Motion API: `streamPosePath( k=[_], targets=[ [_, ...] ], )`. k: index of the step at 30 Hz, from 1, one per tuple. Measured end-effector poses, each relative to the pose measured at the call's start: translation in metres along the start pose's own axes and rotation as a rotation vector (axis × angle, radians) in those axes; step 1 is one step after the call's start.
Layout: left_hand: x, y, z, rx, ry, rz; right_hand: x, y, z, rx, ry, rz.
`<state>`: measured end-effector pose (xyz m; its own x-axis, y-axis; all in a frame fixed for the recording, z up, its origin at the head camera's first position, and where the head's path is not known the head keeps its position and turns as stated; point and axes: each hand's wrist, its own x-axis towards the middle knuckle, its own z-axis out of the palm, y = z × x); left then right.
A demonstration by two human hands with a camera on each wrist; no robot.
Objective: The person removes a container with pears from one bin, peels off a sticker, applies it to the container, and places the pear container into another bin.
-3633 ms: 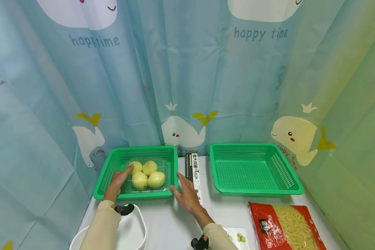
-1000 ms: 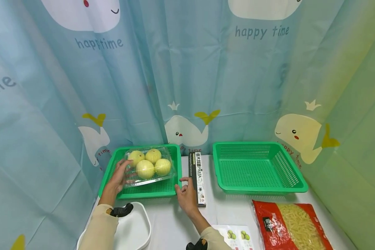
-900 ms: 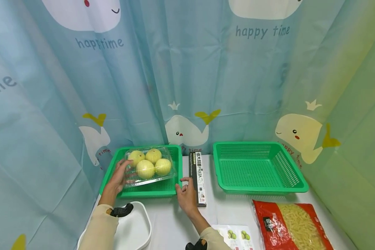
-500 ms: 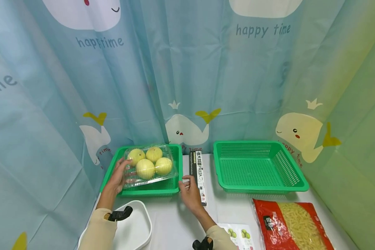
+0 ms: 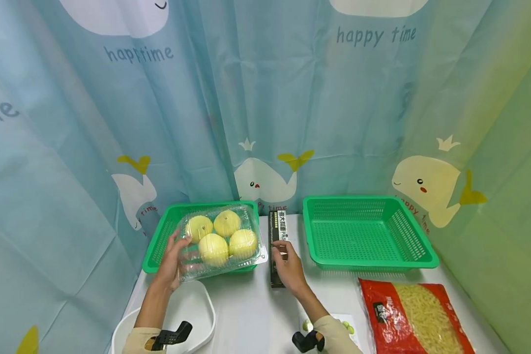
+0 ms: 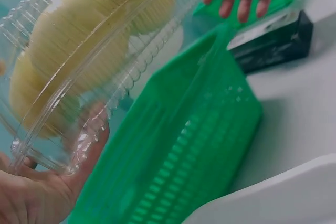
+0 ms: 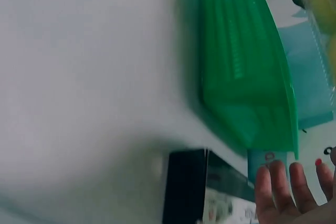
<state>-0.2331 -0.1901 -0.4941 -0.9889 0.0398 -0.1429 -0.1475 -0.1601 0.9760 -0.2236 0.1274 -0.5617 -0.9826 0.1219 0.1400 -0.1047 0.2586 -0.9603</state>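
My left hand [image 5: 170,263] grips the left end of a clear plastic clamshell [image 5: 223,269], thumb on the lid. Inside it lie several round yellow-green fruits [image 5: 214,249]. The clamshell is raised and tilted over the front of the left green basket [image 5: 160,235], its front edge reaching past the rim. In the left wrist view the fingers [image 6: 93,142] show along the clamshell's underside. My right hand [image 5: 290,268] holds nothing, its fingers loosely bent over a slim black-and-white pasta box [image 5: 275,223]. That hand covers part of the box.
A second green basket [image 5: 363,263] stands at the back right. In front of it lies a red bag of pasta [image 5: 382,317]. A white tub [image 5: 213,314] stands below my left forearm, and a card with green fruit pictures [image 5: 346,325] lies partly under my right sleeve. A curtain closes the back.
The fruit clamshell has come up out of the left basket, tilted, and shifted towards me and right in my left hand. My right hand has moved from that basket's corner to the pasta box.
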Motion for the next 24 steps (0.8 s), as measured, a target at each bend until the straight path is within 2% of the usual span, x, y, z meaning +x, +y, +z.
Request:
streamPosePath(
  k=[6,10,13,19,24],
  targets=[
    [-0.032,-0.01,0.017,-0.021,-0.007,0.03,0.001,0.004,-0.026,0.063,-0.045,0.012],
    [-0.053,-0.022,0.03,-0.046,-0.049,0.022,-0.002,0.005,-0.044,0.086,-0.089,0.045],
    [-0.068,-0.03,0.039,-0.028,-0.094,-0.005,-0.003,0.005,-0.057,0.087,-0.134,0.077],
    [-0.084,-0.046,0.054,-0.006,-0.166,-0.051,-0.003,0.001,-0.079,0.064,-0.244,0.117],
    [-0.099,-0.068,0.064,-0.012,-0.199,-0.062,-0.006,-0.001,-0.091,0.03,-0.358,0.099]
  ],
)
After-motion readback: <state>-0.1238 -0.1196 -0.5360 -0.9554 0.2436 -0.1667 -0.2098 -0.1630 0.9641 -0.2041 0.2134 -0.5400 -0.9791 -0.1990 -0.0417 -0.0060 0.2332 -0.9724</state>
